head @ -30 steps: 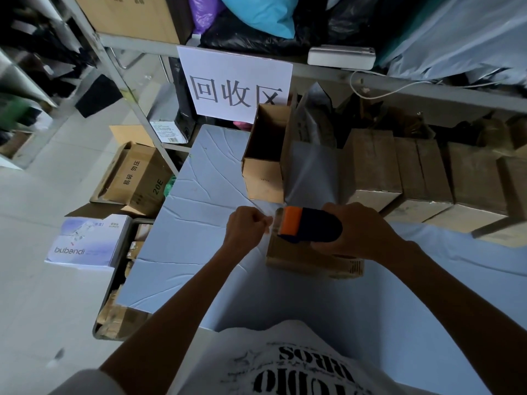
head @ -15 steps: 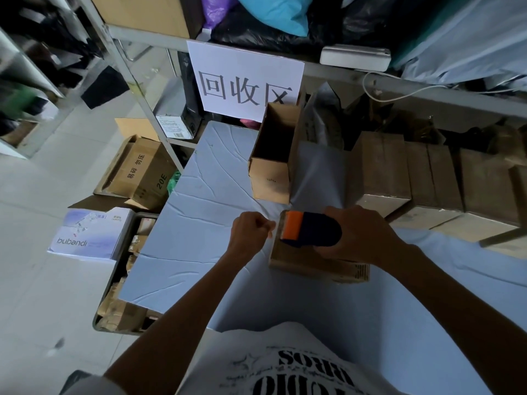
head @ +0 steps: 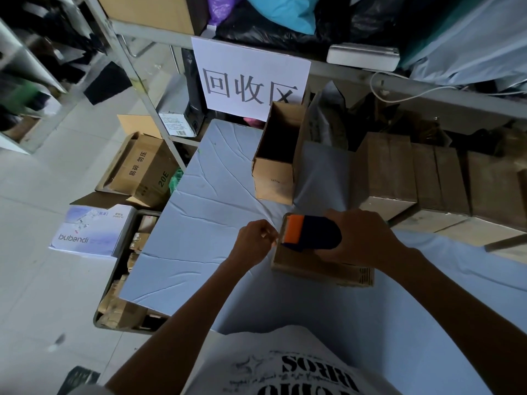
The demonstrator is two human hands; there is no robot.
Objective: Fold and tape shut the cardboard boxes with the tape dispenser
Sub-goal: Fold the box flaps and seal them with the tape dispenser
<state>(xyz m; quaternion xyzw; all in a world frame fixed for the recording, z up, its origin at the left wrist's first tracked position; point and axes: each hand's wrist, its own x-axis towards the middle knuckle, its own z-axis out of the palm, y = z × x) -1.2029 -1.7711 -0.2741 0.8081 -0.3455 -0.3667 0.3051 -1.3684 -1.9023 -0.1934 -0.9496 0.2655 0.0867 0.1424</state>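
Observation:
A small brown cardboard box (head: pixel 313 267) lies on the blue-covered table (head: pixel 199 238) in front of me. My right hand (head: pixel 362 238) grips the black and orange tape dispenser (head: pixel 308 236) and holds it on top of the box, orange end to the left. Just left of the box's end, my left hand (head: pixel 253 240) is curled with its fingertips pinched at the dispenser's orange end, apparently on the tape end; the tape itself is too thin to make out.
An open cardboard box (head: pixel 273 178) stands behind the work spot. A row of closed boxes (head: pixel 413 178) lines the back right of the table. A paper sign (head: pixel 251 78) hangs from the shelf above. Cartons (head: pixel 139 169) and a white box (head: pixel 91 229) sit on the floor to the left.
Both hands, the dispenser and the box keep their places relative to each other. Only the camera has shifted a little.

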